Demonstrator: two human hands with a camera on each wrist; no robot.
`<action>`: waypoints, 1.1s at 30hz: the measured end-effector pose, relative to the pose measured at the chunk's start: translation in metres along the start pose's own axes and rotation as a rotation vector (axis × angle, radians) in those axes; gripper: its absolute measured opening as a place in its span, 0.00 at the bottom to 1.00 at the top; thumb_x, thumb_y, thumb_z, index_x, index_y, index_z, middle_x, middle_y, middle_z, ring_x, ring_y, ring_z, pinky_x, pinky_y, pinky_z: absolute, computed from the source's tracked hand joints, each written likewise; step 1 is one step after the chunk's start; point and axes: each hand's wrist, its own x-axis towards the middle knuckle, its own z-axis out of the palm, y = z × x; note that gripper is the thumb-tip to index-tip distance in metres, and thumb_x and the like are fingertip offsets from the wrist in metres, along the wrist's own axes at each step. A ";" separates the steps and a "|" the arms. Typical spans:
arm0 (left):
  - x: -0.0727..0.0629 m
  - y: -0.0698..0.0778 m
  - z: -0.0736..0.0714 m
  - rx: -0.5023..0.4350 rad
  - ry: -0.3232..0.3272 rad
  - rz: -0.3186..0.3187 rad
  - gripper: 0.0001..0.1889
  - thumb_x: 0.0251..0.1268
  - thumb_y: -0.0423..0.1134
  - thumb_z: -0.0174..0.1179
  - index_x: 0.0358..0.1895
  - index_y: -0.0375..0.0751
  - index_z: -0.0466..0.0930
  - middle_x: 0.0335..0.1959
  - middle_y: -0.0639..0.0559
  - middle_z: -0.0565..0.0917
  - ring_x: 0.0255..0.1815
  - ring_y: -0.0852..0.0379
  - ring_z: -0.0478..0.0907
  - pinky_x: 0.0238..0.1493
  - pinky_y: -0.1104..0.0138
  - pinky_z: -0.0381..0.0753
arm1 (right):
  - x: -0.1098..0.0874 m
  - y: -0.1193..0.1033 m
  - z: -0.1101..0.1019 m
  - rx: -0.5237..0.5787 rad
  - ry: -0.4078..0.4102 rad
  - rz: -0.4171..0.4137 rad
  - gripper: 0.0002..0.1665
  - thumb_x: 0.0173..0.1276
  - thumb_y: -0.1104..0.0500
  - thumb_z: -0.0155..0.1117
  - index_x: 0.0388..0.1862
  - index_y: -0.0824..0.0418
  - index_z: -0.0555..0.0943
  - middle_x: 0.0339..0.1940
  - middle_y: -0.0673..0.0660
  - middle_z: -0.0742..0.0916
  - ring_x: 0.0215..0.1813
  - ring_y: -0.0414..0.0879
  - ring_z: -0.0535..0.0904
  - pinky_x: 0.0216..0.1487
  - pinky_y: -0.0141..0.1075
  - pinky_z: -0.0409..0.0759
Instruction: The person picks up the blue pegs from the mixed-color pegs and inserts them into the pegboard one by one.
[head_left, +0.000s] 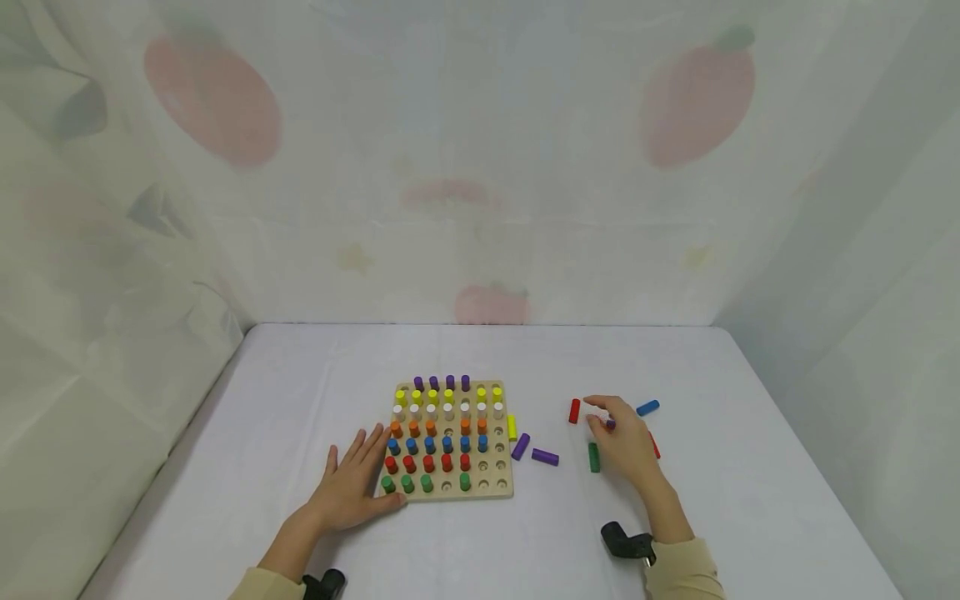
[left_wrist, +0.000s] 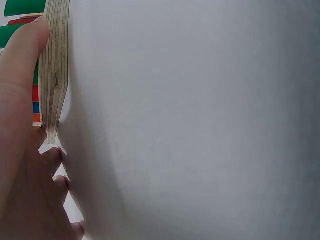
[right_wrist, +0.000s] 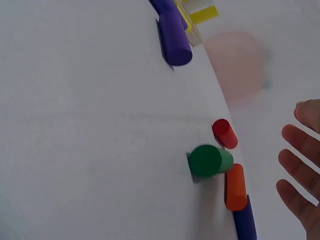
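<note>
A square wooden pegboard (head_left: 480, 493) stands on the table with rows of green, red, blue, orange, white, yellow and purple pegs. My left hand (head_left: 347, 490) rests against its left side, fingers spread along the edge and thumb on the near-left corner. The left wrist view shows that thumb (left_wrist: 30, 45) against the board's layered edge (left_wrist: 56, 55). My right hand (head_left: 628, 446) hovers over loose pegs at the right, fingers apart and nothing visibly held. Below it lie a green peg (right_wrist: 206, 161), an orange peg (right_wrist: 236, 190), a red peg (right_wrist: 225, 134) and a dark purple or blue peg (right_wrist: 245, 217).
Beside the board's right edge lie a yellow peg (head_left: 512, 427) and two purple pegs (head_left: 545, 457). A blue peg (head_left: 648, 407) is to the right of my right hand. Several holes at the board's right side hold no peg. A pale curtain hangs behind the table (head_left: 337, 350).
</note>
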 end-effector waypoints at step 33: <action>0.001 -0.003 0.003 -0.002 -0.005 0.000 0.56 0.42 0.73 0.57 0.73 0.47 0.48 0.74 0.47 0.50 0.73 0.39 0.44 0.63 0.34 0.34 | 0.007 0.066 -0.039 -0.178 -0.088 0.213 0.21 0.61 0.65 0.58 0.55 0.67 0.74 0.55 0.71 0.76 0.59 0.67 0.69 0.58 0.59 0.67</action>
